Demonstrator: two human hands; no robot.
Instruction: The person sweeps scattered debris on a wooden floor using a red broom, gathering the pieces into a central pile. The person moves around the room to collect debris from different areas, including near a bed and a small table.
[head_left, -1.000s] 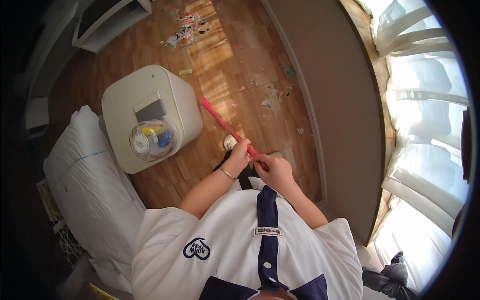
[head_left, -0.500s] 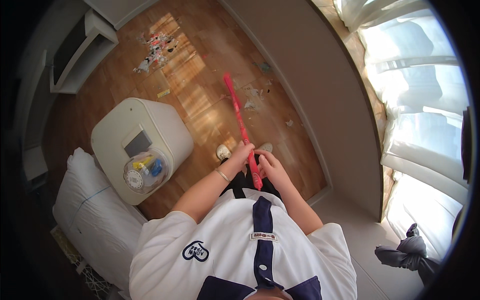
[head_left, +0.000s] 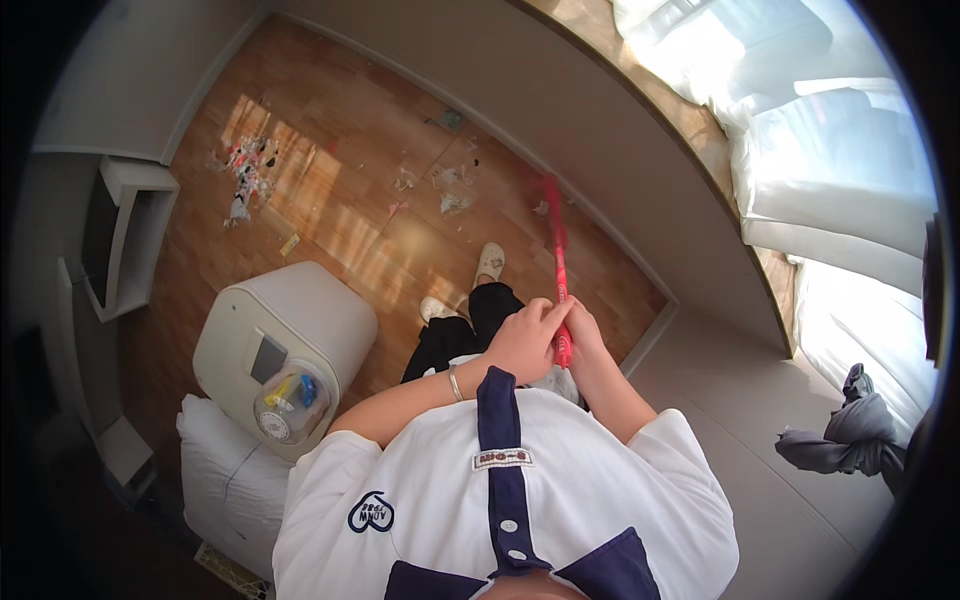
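Observation:
A long red broom (head_left: 560, 268) with a printed handle slopes away from me toward the floor. Its far end is blurred by motion and lies near the foot of the wall on the right, so its bristles cannot be made out. My left hand (head_left: 525, 335), a bracelet at its wrist, is closed round the upper handle. On the other side my right hand (head_left: 587, 335) is closed on the same stretch, pressed against the left. The handle's top end sticks out just below both hands, close to my shirt.
Torn litter in a heap (head_left: 248, 172) lies on the wooden floor, with looser scraps (head_left: 452, 180) nearer the wall. Left stand a white rounded cabinet (head_left: 345, 310), bearing a clear jar (head_left: 290, 402), and a white pillow (head_left: 235, 490). Right are a ledge and white curtains (head_left: 830, 170).
The broom's far end has swung right, toward the wall. My right hand, loose beside the handle before, now grips it against my left. My view has turned and one foot has stepped forward.

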